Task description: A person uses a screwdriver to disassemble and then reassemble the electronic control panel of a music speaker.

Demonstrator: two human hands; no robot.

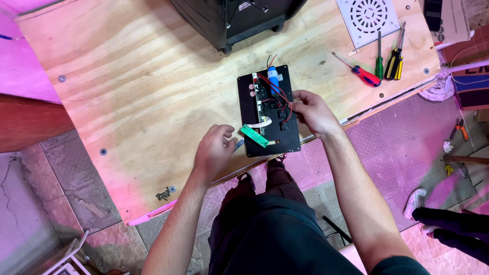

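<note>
Head view: right hand (311, 113) pinched shut on right edge of black panel (269, 111), fingers curled over red and black wires (277, 99); left hand (216, 147) loosely curled at lower-left corner beside small green board (254, 135), apparently gripping a small tool, contents hard to make out. Panel flat on plywood bench (142, 86) near front edge, blue cylinder (273, 79) at top. Best to keep panel pinned flat, avoid tugging wires; screwdrivers (379, 63) well apart, top right.

We saw a matt black plastic panel (269, 114) on a rough, pale plywood tabletop (142, 86). Beyond the panel lay screwdrivers (379, 63) with glossy plastic handles and metal shafts, beside a white plastic grille (368, 16). Below the panel, dark cloth trousers (275, 224).
</note>
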